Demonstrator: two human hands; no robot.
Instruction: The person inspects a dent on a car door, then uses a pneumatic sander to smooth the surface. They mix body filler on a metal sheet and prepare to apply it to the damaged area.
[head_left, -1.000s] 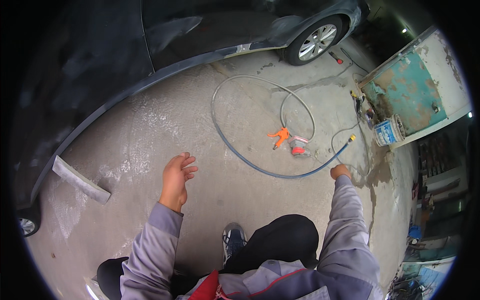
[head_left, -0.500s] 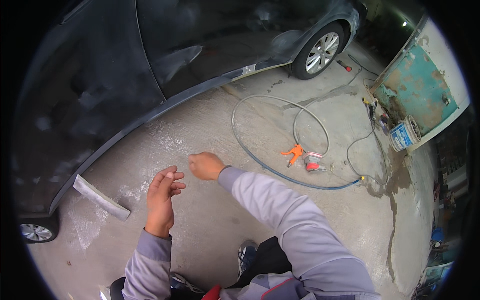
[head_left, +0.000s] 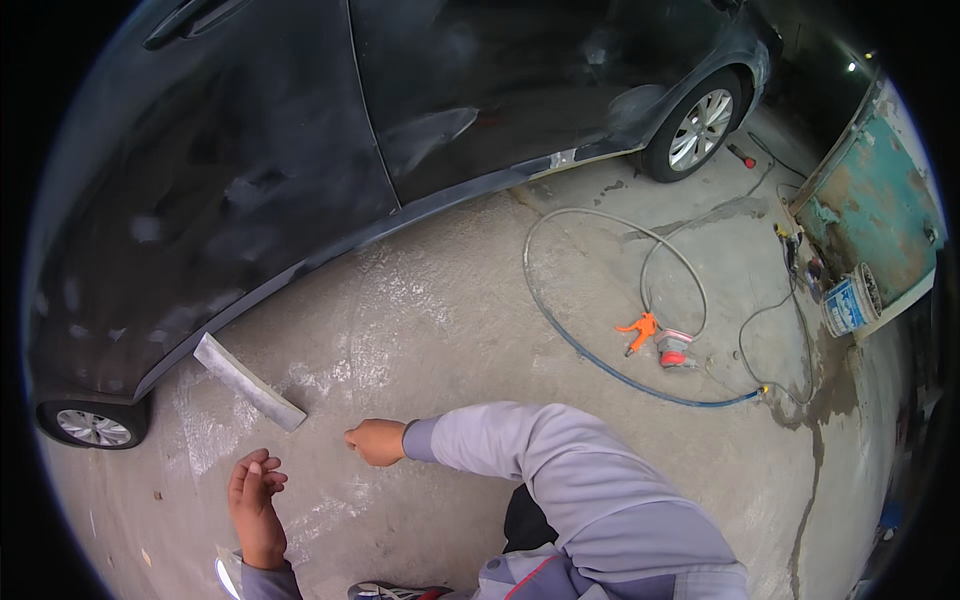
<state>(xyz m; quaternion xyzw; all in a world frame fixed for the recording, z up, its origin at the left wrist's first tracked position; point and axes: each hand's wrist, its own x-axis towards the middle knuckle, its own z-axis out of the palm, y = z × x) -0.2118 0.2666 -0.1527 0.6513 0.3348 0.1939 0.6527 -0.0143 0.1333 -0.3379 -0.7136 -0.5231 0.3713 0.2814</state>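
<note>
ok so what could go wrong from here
Tripping: the hose loops loosely across the floor, so someone might catch a foot in it.
Dragging: the orange gun and sander lie close to the hose, so a tug on it might shift them.
Stepping: the pale strip lies beside the car, beyond the left hand, and might get trodden on.

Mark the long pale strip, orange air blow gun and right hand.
Long pale strip (head_left: 249,383): head view, middle of its upper face.
Orange air blow gun (head_left: 647,325): head view, its body.
Right hand (head_left: 379,442): head view, back of the hand.
</note>
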